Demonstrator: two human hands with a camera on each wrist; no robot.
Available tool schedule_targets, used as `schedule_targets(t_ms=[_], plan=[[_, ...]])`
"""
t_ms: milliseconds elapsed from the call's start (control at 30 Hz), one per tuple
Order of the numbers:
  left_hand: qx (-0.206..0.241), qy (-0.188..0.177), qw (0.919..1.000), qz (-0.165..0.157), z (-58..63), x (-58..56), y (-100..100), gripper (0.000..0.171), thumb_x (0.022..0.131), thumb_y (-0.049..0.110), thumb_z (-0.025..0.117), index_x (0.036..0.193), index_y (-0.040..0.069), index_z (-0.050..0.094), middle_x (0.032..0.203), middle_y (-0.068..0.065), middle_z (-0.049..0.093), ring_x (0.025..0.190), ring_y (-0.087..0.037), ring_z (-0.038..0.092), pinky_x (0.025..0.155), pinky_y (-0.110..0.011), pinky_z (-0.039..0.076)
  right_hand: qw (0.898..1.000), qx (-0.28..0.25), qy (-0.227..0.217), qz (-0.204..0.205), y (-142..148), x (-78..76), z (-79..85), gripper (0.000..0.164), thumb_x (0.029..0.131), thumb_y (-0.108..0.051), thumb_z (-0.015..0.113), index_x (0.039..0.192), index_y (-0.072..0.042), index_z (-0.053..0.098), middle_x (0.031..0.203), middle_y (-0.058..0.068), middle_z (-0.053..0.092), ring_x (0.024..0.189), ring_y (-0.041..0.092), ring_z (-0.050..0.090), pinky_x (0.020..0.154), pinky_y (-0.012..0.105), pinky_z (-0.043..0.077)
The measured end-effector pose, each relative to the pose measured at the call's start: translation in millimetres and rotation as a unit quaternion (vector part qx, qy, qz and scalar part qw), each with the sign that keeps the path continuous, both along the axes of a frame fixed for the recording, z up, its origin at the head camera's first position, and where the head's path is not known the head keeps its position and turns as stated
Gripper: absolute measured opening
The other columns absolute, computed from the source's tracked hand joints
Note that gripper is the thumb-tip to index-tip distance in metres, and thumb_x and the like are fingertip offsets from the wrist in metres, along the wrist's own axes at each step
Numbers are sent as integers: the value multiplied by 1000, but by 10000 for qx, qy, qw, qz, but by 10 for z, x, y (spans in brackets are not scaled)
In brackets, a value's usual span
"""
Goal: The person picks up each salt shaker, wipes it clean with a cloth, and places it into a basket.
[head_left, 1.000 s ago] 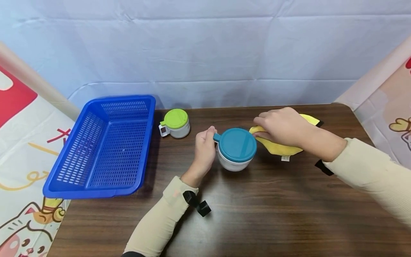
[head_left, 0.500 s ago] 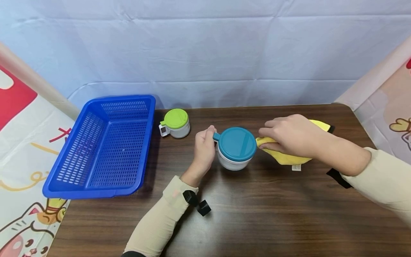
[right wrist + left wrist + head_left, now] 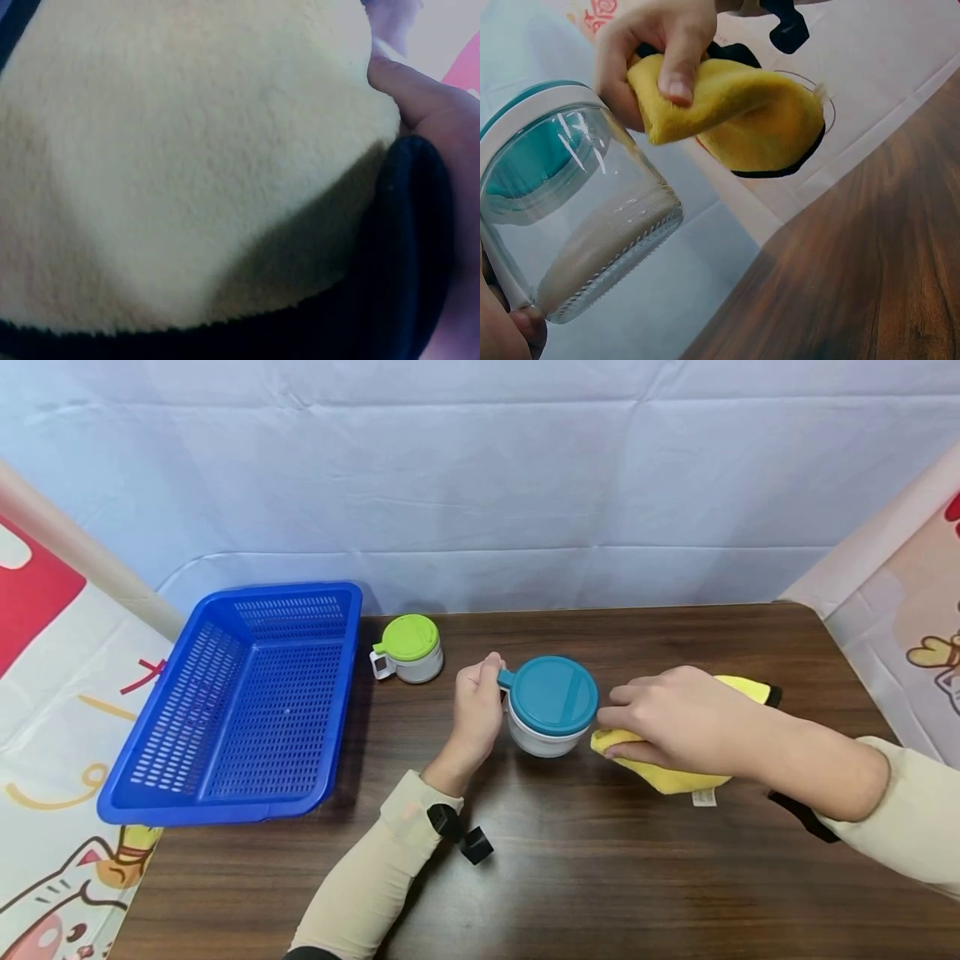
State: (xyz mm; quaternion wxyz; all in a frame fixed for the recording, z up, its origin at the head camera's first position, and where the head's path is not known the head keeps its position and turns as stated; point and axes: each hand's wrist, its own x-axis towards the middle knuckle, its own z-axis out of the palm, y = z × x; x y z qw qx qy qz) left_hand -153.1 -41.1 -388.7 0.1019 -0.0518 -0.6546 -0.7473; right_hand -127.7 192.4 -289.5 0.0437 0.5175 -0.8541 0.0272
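My left hand (image 3: 477, 706) grips the handle of a clear jar with a teal lid (image 3: 555, 696), held up over the table. Whitish grains lie in the bottom of the jar (image 3: 607, 232), which looks tilted in the left wrist view. A yellow cloth (image 3: 660, 775) with black edging is pinched between the thumb and fingers of my right hand (image 3: 675, 722), just right of the jar. Folded cloth (image 3: 735, 112) hangs from those fingers close to the jar's side; whether it touches the glass I cannot tell. The cloth (image 3: 187, 165) fills most of the right wrist view.
A smaller jar with a green lid (image 3: 410, 647) stands at the back of the wooden table (image 3: 585, 877). Left of it sits a blue plastic basket (image 3: 341, 693) with slotted walls. A pale cloth backdrop (image 3: 480, 485) rises behind the table.
My right hand and the yellow cloth have shifted right, then nearer to me along the jar's right side. The left hand and teal-lidded jar have stayed almost still.
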Motion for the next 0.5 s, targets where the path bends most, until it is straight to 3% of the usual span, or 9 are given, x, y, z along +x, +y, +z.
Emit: schedule_targets(t_ms=[333,500], plan=[[83,-33,9999,66,1,-3,12,54,106,11,40,53,12,37,54,4,30,52,-11,29,53,-23,23,9991,-95,-247,336,-120,155,33,22,87,-33,81,88,-24,61,75,-17,47,65,2,44,51,22,37],[64,9,10000,38,-3,-1,18,54,107,12,40,53,7,37,53,4,31,51,-11,30,52,-24,24,9988,-28,-201,438,-219,229,73,24,87,-33,81,85,-23,59,73,-15,44,63,3,42,51,21,37]])
